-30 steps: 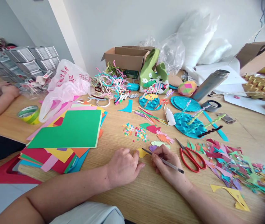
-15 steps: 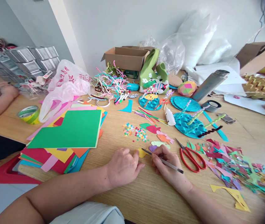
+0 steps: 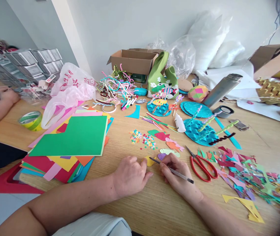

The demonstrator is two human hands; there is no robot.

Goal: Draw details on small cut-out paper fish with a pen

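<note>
My right hand [image 3: 176, 172] grips a pen [image 3: 179, 174] with a clear barrel and a dark end. Its tip rests on a small yellow paper fish [image 3: 150, 160] on the table. My left hand [image 3: 130, 175] is closed, its fingers curled, and the index fingertip presses the left end of that fish down. Just beyond the pen tip lies a purple paper fish [image 3: 161, 156], partly hidden by my right hand. Pale green [image 3: 168, 151], orange and red paper fish [image 3: 161, 135] lie farther back. Red-handled scissors [image 3: 201, 165] lie to the right of my right hand.
Stacked coloured paper [image 3: 75, 137] lies at left, paper scraps [image 3: 250, 173] at right. Confetti dots [image 3: 149, 141], a white glue bottle [image 3: 179, 122] and blue paper discs [image 3: 200, 131] are ahead. A steel flask [image 3: 223, 90] stands behind. Another person's hands [image 3: 7, 95] rest at far left.
</note>
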